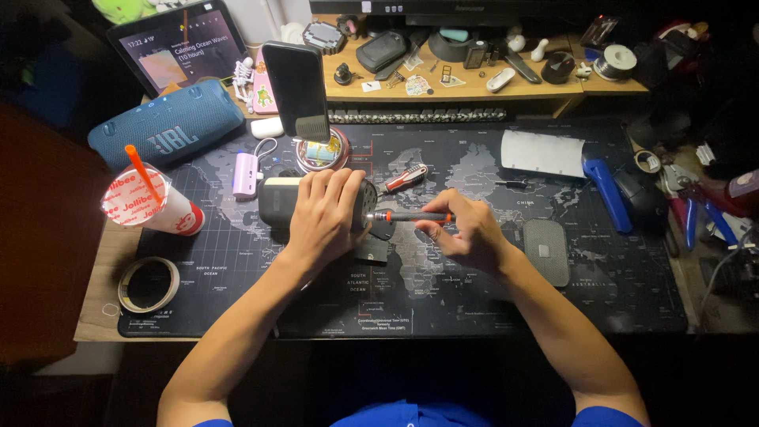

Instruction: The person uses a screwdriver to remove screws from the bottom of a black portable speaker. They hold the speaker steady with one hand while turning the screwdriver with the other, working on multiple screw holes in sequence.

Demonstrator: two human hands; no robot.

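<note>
My left hand (324, 215) grips a dark cylindrical device (277, 202) lying on its side on the black map-printed desk mat (443, 300). My right hand (466, 229) holds a slim grey screwdriver with orange rings (411, 216), level, its tip pointed at the device's right end face. A small dark round part (383, 230) and a dark flat piece (371, 249) lie just under that end. A second screwdriver with a red and black handle (405, 179) rests on the mat just behind.
A blue cylindrical speaker (166, 126), tablet (178, 47), upright phone (295, 88), lilac power bank (246, 174) and lidded cup with orange straw (146, 202) stand left. Tape roll (148, 284) at front left. Grey pad (545, 251), white sheet (542, 153), blue-handled tools (607, 190) right. Cluttered shelf behind.
</note>
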